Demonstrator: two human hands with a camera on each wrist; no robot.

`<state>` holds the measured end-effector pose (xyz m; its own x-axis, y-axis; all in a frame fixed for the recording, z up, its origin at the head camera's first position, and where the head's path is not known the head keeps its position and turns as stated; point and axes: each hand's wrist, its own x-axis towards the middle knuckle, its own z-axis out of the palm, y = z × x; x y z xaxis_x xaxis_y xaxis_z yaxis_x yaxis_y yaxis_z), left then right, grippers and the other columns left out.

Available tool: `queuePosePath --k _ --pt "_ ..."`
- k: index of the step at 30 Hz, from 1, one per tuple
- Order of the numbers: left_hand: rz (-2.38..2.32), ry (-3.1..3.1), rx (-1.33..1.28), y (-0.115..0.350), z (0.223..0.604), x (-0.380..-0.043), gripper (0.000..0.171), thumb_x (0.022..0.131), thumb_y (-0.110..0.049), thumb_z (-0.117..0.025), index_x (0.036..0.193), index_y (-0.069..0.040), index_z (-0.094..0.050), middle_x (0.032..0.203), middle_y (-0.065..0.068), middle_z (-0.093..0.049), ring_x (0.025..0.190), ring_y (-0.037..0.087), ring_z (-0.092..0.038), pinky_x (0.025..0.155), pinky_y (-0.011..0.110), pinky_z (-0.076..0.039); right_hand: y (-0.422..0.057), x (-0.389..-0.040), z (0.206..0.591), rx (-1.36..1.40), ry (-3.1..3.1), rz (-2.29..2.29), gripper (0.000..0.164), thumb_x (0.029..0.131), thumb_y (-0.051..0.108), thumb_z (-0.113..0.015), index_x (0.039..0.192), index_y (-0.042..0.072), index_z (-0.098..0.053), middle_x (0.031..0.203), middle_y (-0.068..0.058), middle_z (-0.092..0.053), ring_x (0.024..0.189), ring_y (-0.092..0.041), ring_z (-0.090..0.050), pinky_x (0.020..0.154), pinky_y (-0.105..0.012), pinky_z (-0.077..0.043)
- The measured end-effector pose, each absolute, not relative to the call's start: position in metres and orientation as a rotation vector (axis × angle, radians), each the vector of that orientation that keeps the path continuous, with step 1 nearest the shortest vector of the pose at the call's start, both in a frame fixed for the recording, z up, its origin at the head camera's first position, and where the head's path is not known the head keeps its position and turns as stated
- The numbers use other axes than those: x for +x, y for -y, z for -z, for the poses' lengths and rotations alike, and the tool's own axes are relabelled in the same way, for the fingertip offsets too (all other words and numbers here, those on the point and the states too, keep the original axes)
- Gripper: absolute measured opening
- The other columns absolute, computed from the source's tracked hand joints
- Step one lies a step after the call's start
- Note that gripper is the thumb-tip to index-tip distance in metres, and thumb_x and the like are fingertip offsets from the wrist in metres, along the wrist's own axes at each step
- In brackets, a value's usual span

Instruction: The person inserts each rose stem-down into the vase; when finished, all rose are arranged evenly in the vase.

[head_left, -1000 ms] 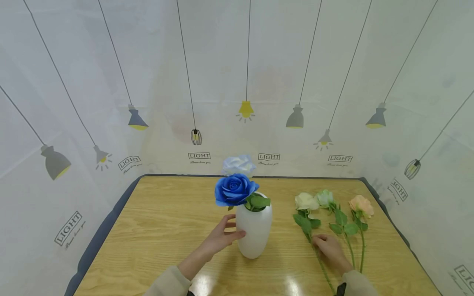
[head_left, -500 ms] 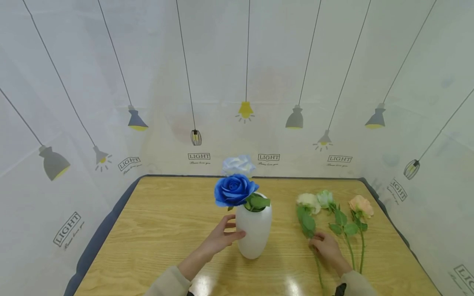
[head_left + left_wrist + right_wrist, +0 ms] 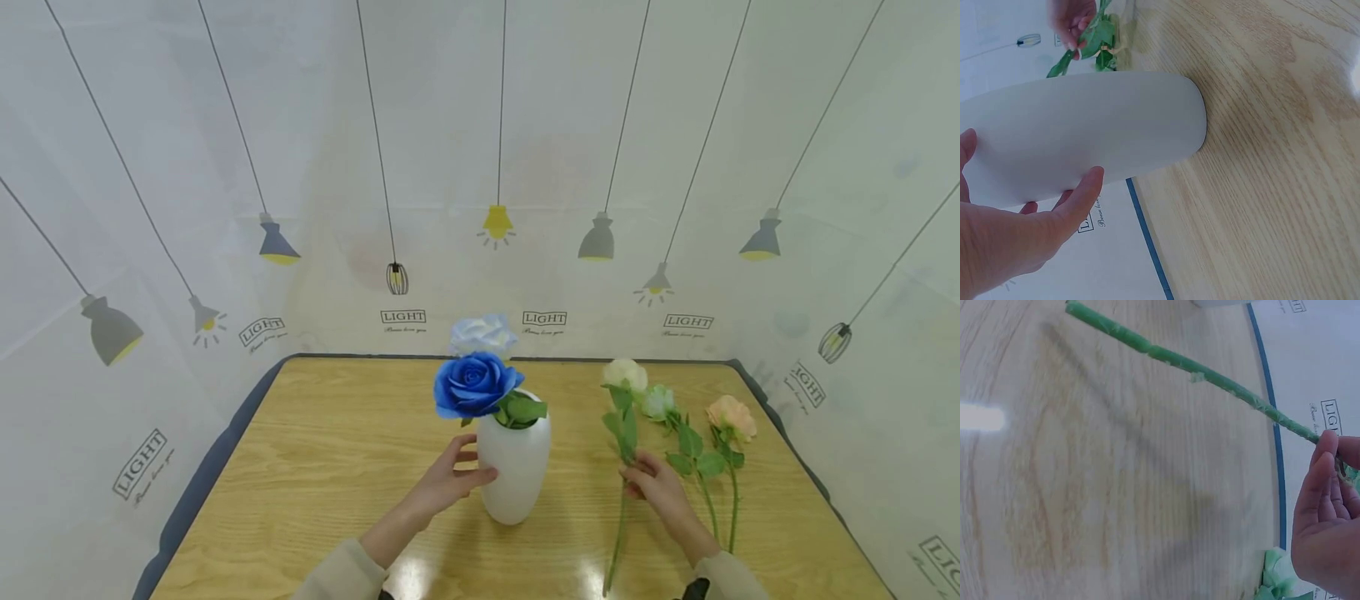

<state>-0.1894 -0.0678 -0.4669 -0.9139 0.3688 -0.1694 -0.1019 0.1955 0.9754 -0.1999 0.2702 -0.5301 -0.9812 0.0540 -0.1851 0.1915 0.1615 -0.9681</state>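
Note:
A white vase (image 3: 517, 475) stands upright on the table, holding a blue rose (image 3: 476, 385) and a pale blue-white rose (image 3: 482, 335) behind it. My left hand (image 3: 447, 481) holds the vase's left side, thumb in front and fingers round the back; the left wrist view shows the thumb (image 3: 1085, 194) on its wall. To the right of the vase, my right hand (image 3: 662, 490) pinches the stem of a cream rose (image 3: 626, 376) just below its leaves. In the right wrist view that green stem (image 3: 1210, 375) is raised off the table, its shadow apart from it.
A pale green rose (image 3: 659, 403) and a peach rose (image 3: 731, 417) lie on the table (image 3: 337, 467) to the right of my right hand. A white cloth backdrop (image 3: 435, 167) printed with hanging lamps surrounds the table's back and sides.
My right hand has picked up the cream rose, lifting it and swinging its stem end leftward, so the rose stands more upright. My left hand and the vase have stayed in place.

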Motion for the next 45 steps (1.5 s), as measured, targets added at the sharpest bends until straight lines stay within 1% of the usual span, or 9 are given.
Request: queuePosePath --k 3,6,9,12,19,22,30,40,45 --pt "-1.771 -2.115 0.251 0.067 0.466 -0.189 0.070 0.079 -0.036 -0.065 0.133 -0.009 -0.029 0.125 0.021 -0.039 0.107 0.039 -0.045 0.078 0.050 -0.040 -0.266 -0.201 0.525 0.231 -2.300 1.985 0.046 0.088 0.013 -0.056 0.122 -0.010 -0.035 0.098 -0.016 -0.052 0.071 -0.015 -0.055 0.065 -0.029 -0.047" --pt "-1.772 -2.119 0.252 0.067 0.465 -0.188 0.070 0.080 -0.035 -0.065 0.133 -0.009 -0.029 0.126 0.021 -0.039 0.107 0.039 -0.045 0.078 0.050 -0.040 -0.261 -0.201 0.518 0.214 -2.304 2.012 0.037 0.088 0.013 -0.056 0.115 -0.008 -0.042 0.088 -0.012 -0.055 0.065 -0.015 -0.056 0.064 -0.031 -0.047" --pt "-1.770 -2.118 0.253 0.067 0.465 -0.189 0.070 0.080 -0.036 -0.065 0.133 -0.009 -0.030 0.126 0.021 -0.038 0.107 0.038 -0.045 0.079 0.050 -0.040 -0.256 -0.199 0.508 0.179 -2.316 2.046 0.038 0.088 0.016 -0.056 0.115 -0.008 -0.045 0.088 -0.011 -0.057 0.065 -0.016 -0.056 0.064 -0.031 -0.047" --pt "-1.770 -2.108 0.243 0.067 0.466 -0.189 0.070 0.079 -0.037 -0.065 0.133 -0.010 -0.030 0.126 0.021 -0.038 0.107 0.038 -0.045 0.080 0.049 -0.040 -0.253 -0.196 0.497 0.120 -2.302 2.124 0.037 0.088 0.019 -0.056 0.115 -0.005 -0.047 0.087 -0.006 -0.058 0.063 -0.014 -0.056 0.063 -0.029 -0.047" --pt "-1.766 -2.111 0.250 0.067 0.465 -0.188 0.071 0.079 -0.037 -0.065 0.134 -0.009 -0.029 0.126 0.020 -0.038 0.107 0.038 -0.045 0.079 0.049 -0.040 -0.247 -0.189 0.474 -0.028 -2.104 2.402 0.014 0.089 0.014 -0.055 0.102 0.011 -0.057 0.082 -0.001 -0.059 0.060 -0.010 -0.056 0.059 -0.025 -0.046" --pt "-1.768 -2.108 0.245 0.067 0.465 -0.188 0.071 0.079 -0.037 -0.065 0.133 -0.009 -0.029 0.126 0.020 -0.038 0.107 0.038 -0.045 0.079 0.049 -0.040 -0.243 -0.187 0.465 -0.067 -2.004 2.498 0.010 0.089 0.013 -0.055 0.098 0.015 -0.059 0.080 -0.001 -0.059 0.059 -0.010 -0.056 0.058 -0.023 -0.046" --pt "-1.770 -2.108 0.249 0.068 0.465 -0.188 0.071 0.079 -0.037 -0.065 0.134 -0.009 -0.029 0.126 0.021 -0.038 0.107 0.038 -0.045 0.078 0.049 -0.040 -0.239 -0.182 0.443 -0.188 -1.739 2.733 0.013 0.091 0.006 -0.048 0.097 0.011 -0.059 0.082 -0.001 -0.061 0.062 -0.010 -0.058 0.058 -0.021 -0.046" --pt "-1.768 -2.112 0.252 0.067 0.465 -0.188 0.071 0.079 -0.037 -0.065 0.133 -0.009 -0.029 0.125 0.021 -0.039 0.106 0.038 -0.046 0.079 0.049 -0.040 -0.234 -0.182 0.418 -0.259 -1.484 3.003 0.015 0.092 0.004 -0.045 0.097 0.007 -0.058 0.083 -0.004 -0.062 0.066 -0.011 -0.060 0.059 -0.019 -0.045" --pt "-1.765 -2.110 0.246 0.068 0.466 -0.189 0.072 0.079 -0.038 -0.065 0.133 -0.009 -0.029 0.125 0.020 -0.038 0.107 0.038 -0.046 0.079 0.049 -0.040 -0.230 -0.184 0.403 -0.202 -1.368 3.125 0.010 0.091 0.004 -0.048 0.098 0.005 -0.055 0.083 -0.005 -0.061 0.066 -0.013 -0.060 0.057 -0.020 -0.045"
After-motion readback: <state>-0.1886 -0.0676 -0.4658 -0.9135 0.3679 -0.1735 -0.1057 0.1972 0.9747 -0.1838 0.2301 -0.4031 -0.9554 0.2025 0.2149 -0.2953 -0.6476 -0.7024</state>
